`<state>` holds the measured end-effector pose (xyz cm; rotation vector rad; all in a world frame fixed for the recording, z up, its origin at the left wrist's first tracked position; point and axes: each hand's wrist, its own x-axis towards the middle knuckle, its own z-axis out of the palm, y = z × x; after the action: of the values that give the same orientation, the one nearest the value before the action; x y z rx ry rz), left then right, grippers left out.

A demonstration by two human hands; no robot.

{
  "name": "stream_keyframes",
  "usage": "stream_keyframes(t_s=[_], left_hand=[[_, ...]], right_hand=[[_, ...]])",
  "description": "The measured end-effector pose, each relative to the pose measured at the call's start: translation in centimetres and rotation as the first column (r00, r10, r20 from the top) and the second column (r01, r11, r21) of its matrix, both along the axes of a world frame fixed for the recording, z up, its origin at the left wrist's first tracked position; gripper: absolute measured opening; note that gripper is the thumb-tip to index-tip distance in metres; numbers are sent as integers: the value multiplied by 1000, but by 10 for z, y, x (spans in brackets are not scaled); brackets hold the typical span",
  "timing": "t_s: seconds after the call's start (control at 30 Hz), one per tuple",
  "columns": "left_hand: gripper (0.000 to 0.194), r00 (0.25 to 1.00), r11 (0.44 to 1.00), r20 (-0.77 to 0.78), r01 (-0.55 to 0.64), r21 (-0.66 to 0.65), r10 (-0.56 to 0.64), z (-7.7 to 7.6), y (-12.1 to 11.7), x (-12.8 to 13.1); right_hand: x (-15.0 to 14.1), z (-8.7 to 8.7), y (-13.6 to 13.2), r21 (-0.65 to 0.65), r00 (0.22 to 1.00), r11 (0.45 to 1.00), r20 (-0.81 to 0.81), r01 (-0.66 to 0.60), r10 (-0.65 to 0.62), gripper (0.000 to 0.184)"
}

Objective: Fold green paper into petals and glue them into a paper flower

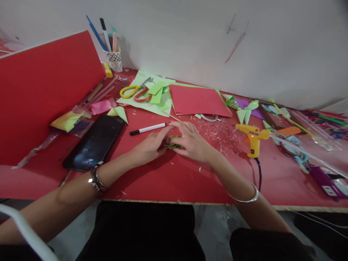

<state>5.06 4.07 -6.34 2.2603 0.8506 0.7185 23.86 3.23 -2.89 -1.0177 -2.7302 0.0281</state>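
My left hand (150,146) and my right hand (193,140) meet low over the middle of the red table. Between them is a small green paper piece (174,142), mostly covered by my fingers. The right fingers curl over its top, while the left fingers close on its near left side; their tips are partly hidden. A thin pale stick (172,116) slants just beyond my fingers. Left of it lies a capped black-and-white marker (148,129).
A dark phone (95,145) lies left. Scissors (136,93) rest on pale green paper, beside red sheets (199,100). A yellow glue gun (253,137) with a lit light stands right among paper scraps. A pen cup (114,61) is at the back.
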Motion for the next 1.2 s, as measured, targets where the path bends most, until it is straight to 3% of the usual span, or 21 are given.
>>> stream_keyframes(t_s=[0.37, 1.2], left_hand=[[62, 999, 999, -33, -4, 49, 5, -1, 3, -2], [54, 999, 999, -2, -48, -12, 48, 1, 2, -1]], right_hand=[[-4, 1, 9, -25, 999, 1000, 39, -17, 17, 12], [0, -1, 13, -42, 1000, 999, -12, -13, 13, 12]])
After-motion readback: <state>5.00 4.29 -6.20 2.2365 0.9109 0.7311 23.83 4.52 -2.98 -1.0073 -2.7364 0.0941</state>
